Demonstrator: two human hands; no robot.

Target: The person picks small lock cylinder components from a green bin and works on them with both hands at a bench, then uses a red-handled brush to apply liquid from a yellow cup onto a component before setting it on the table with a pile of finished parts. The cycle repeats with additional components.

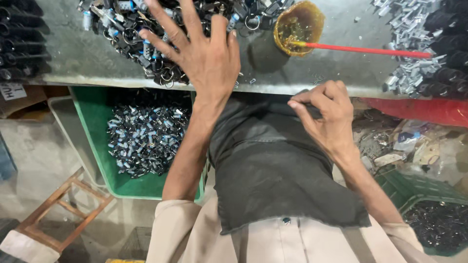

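Grey metal worktop [302, 73], scuffed. Left hand [202, 53]: fingers spread wide, flat over a pile of small dark metal clips and rings [126, 29] lying just beyond its fingertips; nearer hand. Right hand [326, 114]: at the worktop edge, thumb and fingertips pinched together, contents indiscernible. Beyond it: amber bowl [298, 22], red stick [365, 50].

Left grip [207, 53] splayed, right grip [324, 114] pinched
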